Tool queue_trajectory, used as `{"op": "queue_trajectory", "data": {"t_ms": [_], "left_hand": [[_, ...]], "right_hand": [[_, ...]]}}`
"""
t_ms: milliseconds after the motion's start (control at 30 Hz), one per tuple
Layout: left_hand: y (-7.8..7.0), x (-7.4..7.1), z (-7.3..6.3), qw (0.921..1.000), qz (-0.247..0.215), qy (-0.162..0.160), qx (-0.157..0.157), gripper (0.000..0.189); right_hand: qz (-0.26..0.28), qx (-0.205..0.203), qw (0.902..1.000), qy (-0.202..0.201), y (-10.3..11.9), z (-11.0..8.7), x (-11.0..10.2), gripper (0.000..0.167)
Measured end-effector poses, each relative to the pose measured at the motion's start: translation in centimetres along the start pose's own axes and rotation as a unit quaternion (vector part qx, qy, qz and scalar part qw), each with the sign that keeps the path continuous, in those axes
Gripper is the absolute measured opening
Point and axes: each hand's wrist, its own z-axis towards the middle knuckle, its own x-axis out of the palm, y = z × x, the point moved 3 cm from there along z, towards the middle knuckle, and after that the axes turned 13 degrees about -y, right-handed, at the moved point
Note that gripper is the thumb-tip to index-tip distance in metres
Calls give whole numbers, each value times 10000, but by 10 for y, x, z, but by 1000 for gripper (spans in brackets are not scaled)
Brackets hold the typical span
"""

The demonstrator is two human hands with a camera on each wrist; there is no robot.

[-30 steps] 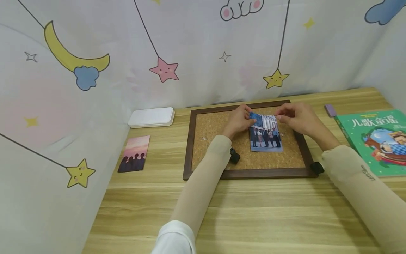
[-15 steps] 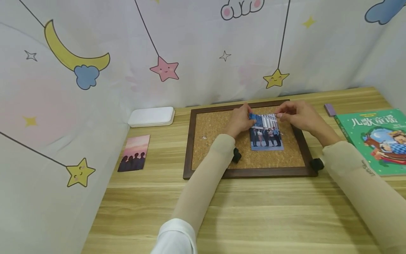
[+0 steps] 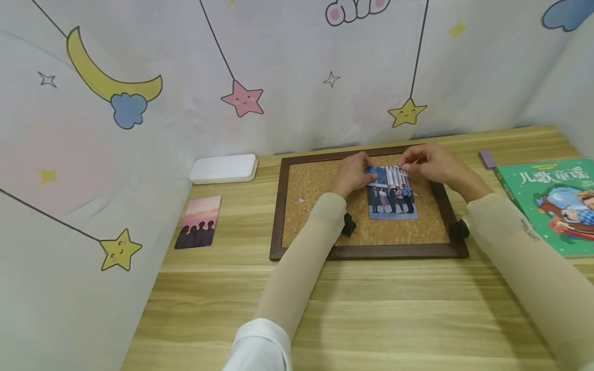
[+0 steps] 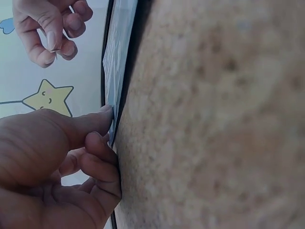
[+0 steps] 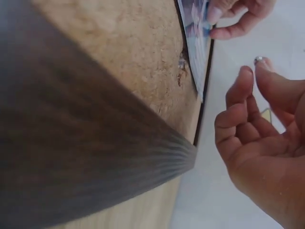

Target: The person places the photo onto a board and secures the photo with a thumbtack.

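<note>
A photo (image 3: 393,200) of people standing in front of a building lies on the right part of a brown-framed cork board (image 3: 394,251). My left hand (image 3: 352,174) pinches its top left corner, with the thumb on the printed face, as the left wrist view shows up close. Near the photo's top right corner, my right hand (image 3: 429,164) holds a small thumbtack (image 5: 259,59) at the fingertips. In the left wrist view the thumbtack's point stands clear of the photo. Part of the photo's top edge is hidden behind the fingers.
Left of the board lie a second photo (image 3: 199,222) with dark silhouettes and a white case (image 3: 224,169). On the right are a green children's book (image 3: 552,206) and a small purple block (image 3: 487,159). A printed curtain (image 3: 287,77) hangs behind the table.
My right hand has shifted slightly left, closer over the photo's top right corner. The left hand keeps its pinch on the photo. The head view has moved a little.
</note>
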Motion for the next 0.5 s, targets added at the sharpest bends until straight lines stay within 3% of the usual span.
{"op": "queue_trajectory", "data": {"t_ms": [500], "left_hand": [[-3, 0, 2, 9999, 51, 36, -139, 30]], "right_hand": [[169, 782, 9968, 78, -8, 23, 11, 17]]}}
